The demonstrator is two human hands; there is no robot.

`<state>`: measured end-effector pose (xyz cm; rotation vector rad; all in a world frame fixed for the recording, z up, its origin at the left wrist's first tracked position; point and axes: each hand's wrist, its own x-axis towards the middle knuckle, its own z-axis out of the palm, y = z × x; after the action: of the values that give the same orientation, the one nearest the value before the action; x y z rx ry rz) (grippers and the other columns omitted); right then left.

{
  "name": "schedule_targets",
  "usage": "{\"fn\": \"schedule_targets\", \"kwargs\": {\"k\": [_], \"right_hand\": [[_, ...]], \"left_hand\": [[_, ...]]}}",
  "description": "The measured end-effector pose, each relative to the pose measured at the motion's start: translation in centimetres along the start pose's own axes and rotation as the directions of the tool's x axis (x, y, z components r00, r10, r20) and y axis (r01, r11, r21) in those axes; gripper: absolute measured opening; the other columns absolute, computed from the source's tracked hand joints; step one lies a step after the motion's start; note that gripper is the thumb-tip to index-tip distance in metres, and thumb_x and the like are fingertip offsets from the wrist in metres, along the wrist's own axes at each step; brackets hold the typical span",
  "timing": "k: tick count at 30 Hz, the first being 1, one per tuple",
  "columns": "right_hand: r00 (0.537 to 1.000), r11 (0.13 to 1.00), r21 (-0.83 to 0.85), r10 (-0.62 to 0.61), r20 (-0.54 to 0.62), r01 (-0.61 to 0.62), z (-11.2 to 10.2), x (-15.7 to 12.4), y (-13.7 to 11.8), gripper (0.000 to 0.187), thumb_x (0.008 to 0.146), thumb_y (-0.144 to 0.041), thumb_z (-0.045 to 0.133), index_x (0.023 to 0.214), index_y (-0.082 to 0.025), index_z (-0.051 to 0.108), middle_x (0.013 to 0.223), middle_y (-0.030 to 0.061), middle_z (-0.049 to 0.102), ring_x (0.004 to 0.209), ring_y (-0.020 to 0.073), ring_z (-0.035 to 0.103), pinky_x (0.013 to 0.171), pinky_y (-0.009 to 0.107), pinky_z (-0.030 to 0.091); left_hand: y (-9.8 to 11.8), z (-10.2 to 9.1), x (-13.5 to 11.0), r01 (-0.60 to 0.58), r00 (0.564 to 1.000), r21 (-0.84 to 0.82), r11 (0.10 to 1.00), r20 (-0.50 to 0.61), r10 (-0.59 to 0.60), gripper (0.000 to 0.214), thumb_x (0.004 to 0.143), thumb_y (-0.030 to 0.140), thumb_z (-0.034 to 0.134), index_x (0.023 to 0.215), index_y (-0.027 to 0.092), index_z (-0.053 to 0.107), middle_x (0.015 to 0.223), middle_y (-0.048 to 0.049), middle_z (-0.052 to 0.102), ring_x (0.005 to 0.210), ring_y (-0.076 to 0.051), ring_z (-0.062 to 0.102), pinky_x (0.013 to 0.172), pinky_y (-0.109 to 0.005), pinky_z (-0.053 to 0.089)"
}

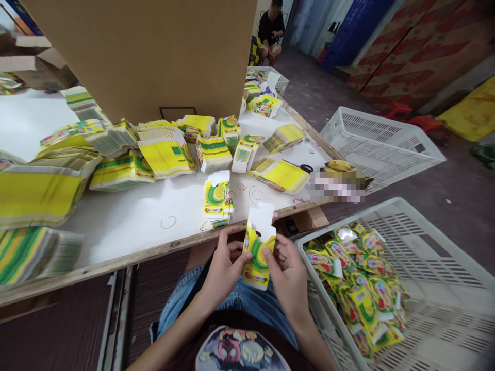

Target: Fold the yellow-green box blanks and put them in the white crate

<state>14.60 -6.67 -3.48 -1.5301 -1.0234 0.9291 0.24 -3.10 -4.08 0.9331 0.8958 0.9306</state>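
Above my lap, a yellow and green printed carton [257, 265] with white open end flaps is held between both hands. My left hand [228, 260] pinches its left edge, thumb on the front panel. On the opposite edge, my right hand [288, 265] grips it with the thumb across the printed face. Just beyond, at the table's front edge, lies a small stack of similar flat cartons [217, 198]. To the right of my right hand, a white plastic crate [436, 257] holds a heap of yellow, green and red packets [363, 288].
Bundles of flat cartons [164, 149] cover much of the white table [127, 221]. A large cardboard box [154, 56] stands behind them. Bananas [338, 167] and black scissors [307, 168] lie at the right edge. Another white crate [381, 136] and a seated person [271, 31] are farther back.
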Motion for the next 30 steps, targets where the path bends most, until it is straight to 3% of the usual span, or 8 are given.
{"fn": "schedule_targets", "kwargs": {"k": [8, 13, 19, 21, 23, 25, 28, 30], "right_hand": [[0.957, 0.986, 0.165, -0.050, 0.287, 0.002, -2.7, 0.5, -1.0, 0.042, 0.095, -0.036, 0.062, 0.135, -0.029, 0.048, 0.119, 0.0075, 0.068, 0.103, 0.0198, 0.067, 0.089, 0.032, 0.054], [0.889, 0.991, 0.103, 0.025, 0.457, -0.081, -3.8, 0.8, -1.5, 0.019, 0.096, -0.040, 0.059, 0.102, -0.023, 0.063, 0.080, 0.0002, 0.063, 0.068, 0.0139, 0.058, 0.060, 0.023, 0.047], [0.912, 0.984, -0.029, -0.152, 0.381, 0.176, -3.7, 1.4, -1.7, 0.028, 0.097, -0.035, 0.057, 0.076, -0.019, 0.066, 0.080, 0.0026, 0.057, 0.075, 0.0158, 0.056, 0.067, 0.026, 0.044], [0.931, 0.989, 0.026, -0.143, 0.334, 0.143, -3.4, 1.5, -1.3, 0.014, 0.097, -0.033, 0.058, 0.097, -0.022, 0.067, 0.086, 0.0030, 0.061, 0.079, 0.0169, 0.060, 0.070, 0.026, 0.047], [0.954, 0.992, 0.100, -0.107, 0.281, 0.082, -3.1, 1.5, -0.9, 0.034, 0.096, -0.033, 0.060, 0.129, -0.028, 0.053, 0.092, 0.0025, 0.065, 0.081, 0.0178, 0.064, 0.074, 0.028, 0.051], [0.959, 0.991, 0.112, -0.103, 0.263, 0.076, -3.1, 1.6, -0.6, 0.047, 0.096, -0.033, 0.061, 0.140, -0.030, 0.044, 0.096, 0.0034, 0.068, 0.086, 0.0191, 0.066, 0.078, 0.031, 0.052], [0.945, 0.977, -0.025, -0.197, 0.262, 0.211, -3.5, 1.9, -0.7, 0.025, 0.095, -0.040, 0.060, 0.110, -0.024, 0.071, 0.100, 0.0075, 0.067, 0.095, 0.0227, 0.064, 0.082, 0.034, 0.051], [0.930, 0.952, -0.102, -0.252, 0.268, 0.287, -4.0, 2.0, -1.0, 0.034, 0.094, -0.049, 0.057, 0.092, -0.022, 0.078, 0.096, 0.0087, 0.066, 0.093, 0.0242, 0.061, 0.079, 0.034, 0.050]], "left_hand": [[1.2, -1.2, -0.3, 0.028, 0.968, -0.090, 0.996, 0.250, -0.005, 0.063, 0.089, 0.027, 0.068, 0.144, 0.025, 0.037, 0.110, -0.0092, 0.071, 0.098, -0.021, 0.069, 0.087, -0.032, 0.052], [1.6, -1.9, -0.5, 0.160, 0.912, -0.116, 0.980, 0.397, -0.102, 0.049, 0.078, 0.024, 0.080, 0.117, 0.021, 0.051, 0.095, -0.0043, 0.071, 0.081, -0.016, 0.068, 0.071, -0.025, 0.050], [1.5, -1.2, -0.8, 0.204, 0.904, -0.080, 0.976, 0.398, -0.156, 0.041, 0.074, 0.025, 0.083, 0.095, 0.020, 0.048, 0.087, 0.0002, 0.066, 0.074, -0.011, 0.063, 0.067, -0.022, 0.047], [1.5, -1.1, -0.7, 0.172, 0.926, -0.087, 0.981, 0.354, -0.131, 0.048, 0.077, 0.025, 0.082, 0.109, 0.022, 0.046, 0.087, 0.0003, 0.068, 0.076, -0.012, 0.065, 0.070, -0.023, 0.048], [1.5, -1.1, -0.6, 0.146, 0.938, -0.087, 0.985, 0.328, -0.110, 0.068, 0.079, 0.024, 0.079, 0.131, 0.026, 0.036, 0.091, -0.0013, 0.071, 0.082, -0.015, 0.068, 0.075, -0.026, 0.050], [1.4, -1.2, -0.5, 0.131, 0.936, -0.058, 0.990, 0.336, -0.104, 0.078, 0.081, 0.024, 0.077, 0.142, 0.027, 0.030, 0.097, -0.0042, 0.072, 0.086, -0.017, 0.069, 0.077, -0.027, 0.051], [1.1, -1.3, -0.3, 0.088, 0.945, 0.036, 0.995, 0.312, -0.095, 0.055, 0.083, 0.025, 0.074, 0.132, 0.021, 0.051, 0.103, -0.0086, 0.072, 0.089, -0.020, 0.069, 0.078, -0.029, 0.052], [0.8, -1.3, -0.3, 0.041, 0.965, 0.096, 0.995, 0.254, -0.065, 0.042, 0.084, 0.023, 0.072, 0.124, 0.019, 0.059, 0.110, -0.0104, 0.071, 0.096, -0.023, 0.068, 0.082, -0.032, 0.054]]}}
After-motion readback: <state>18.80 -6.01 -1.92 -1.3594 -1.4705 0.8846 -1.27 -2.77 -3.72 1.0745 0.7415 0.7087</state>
